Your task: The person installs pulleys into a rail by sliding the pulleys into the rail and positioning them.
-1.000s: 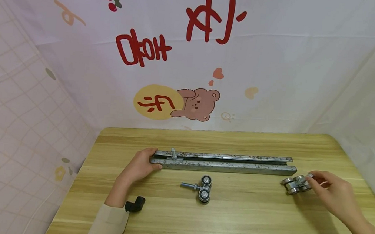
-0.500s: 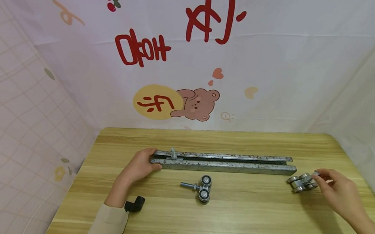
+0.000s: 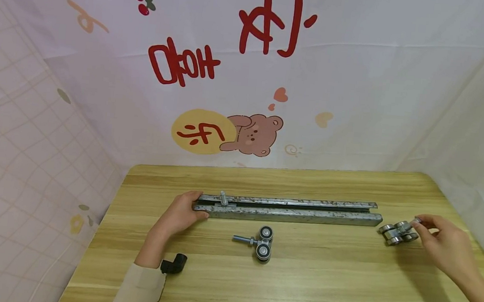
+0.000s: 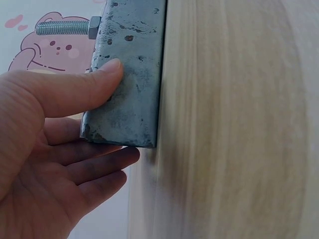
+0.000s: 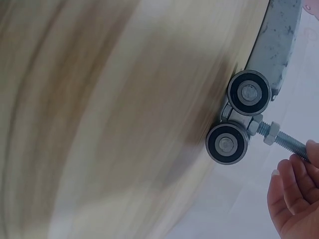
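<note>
A grey steel channel rail (image 3: pixel 288 216) with rusty specks lies across the table, its slot facing up. My left hand (image 3: pixel 181 213) grips its left end; in the left wrist view the thumb presses the side of the rail (image 4: pixel 132 59). Near that end a threaded bolt (image 3: pixel 224 198) stands up out of the slot; whatever it is fixed to is mostly hidden inside. Beyond the right end, my right hand (image 3: pixel 447 243) pinches the bolt of a roller trolley (image 3: pixel 396 233). The right wrist view shows the trolley's wheels (image 5: pixel 227 144) low by the table, close to the rail end.
Another roller trolley (image 3: pixel 264 244) lies on its side in front of the rail, bolt pointing left. The wooden table (image 3: pixel 299 290) meets a printed white cloth (image 3: pixel 360 84) at the back. Black wrist pieces (image 3: pixel 175 263) sit by both forearms.
My right hand has moved right and slightly back with the roller trolley, drawing it a little farther from the rail's right end. The left hand and rail stay in place.
</note>
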`<state>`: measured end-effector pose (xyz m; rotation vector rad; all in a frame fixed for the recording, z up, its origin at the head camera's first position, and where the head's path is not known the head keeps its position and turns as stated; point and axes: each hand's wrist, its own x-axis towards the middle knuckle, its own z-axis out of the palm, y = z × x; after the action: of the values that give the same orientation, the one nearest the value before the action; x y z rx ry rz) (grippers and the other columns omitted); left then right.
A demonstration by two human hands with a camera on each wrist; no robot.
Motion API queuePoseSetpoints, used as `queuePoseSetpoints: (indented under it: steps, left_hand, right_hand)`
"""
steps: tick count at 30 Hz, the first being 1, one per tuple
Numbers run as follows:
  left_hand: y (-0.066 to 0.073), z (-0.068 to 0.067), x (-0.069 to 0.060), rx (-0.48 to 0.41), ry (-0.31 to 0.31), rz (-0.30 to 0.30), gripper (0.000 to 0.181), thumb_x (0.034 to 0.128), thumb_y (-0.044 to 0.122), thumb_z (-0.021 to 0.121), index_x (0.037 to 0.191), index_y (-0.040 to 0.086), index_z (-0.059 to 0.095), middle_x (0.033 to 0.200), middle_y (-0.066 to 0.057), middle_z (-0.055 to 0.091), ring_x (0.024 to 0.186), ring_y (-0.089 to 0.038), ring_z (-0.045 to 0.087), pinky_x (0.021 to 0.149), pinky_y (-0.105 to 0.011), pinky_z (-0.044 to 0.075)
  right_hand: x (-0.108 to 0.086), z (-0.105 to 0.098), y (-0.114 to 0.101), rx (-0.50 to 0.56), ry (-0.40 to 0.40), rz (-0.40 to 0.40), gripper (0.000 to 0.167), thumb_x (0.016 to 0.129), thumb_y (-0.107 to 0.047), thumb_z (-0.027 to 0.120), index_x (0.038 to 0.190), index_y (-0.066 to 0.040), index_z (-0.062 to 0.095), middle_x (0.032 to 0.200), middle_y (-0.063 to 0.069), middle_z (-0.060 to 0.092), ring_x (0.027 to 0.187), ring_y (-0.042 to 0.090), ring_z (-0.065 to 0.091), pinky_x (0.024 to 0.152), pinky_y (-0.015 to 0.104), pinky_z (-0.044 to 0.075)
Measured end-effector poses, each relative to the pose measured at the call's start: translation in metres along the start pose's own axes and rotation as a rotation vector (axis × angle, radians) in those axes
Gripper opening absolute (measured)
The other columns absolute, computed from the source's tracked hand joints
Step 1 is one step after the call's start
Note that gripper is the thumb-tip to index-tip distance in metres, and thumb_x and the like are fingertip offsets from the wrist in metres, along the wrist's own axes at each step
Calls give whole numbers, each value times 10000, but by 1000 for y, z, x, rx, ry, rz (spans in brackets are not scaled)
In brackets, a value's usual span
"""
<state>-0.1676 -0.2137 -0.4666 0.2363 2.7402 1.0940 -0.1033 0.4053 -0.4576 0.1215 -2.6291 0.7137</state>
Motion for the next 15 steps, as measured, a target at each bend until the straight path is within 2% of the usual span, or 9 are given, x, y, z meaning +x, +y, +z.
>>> queuePoseSetpoints:
  steps: [15]
  left_hand:
    - [-1,1,0,-3,1,-1,751,944,138,806,1561,-66,429,1579,-282,438,1473,-460,392,1134,-603,425]
  right_hand:
    - [14,-1,9,-28,-41,50,250,1006,-71,689,1127,148,675,964,318,700,617,-147,493,502,163,419]
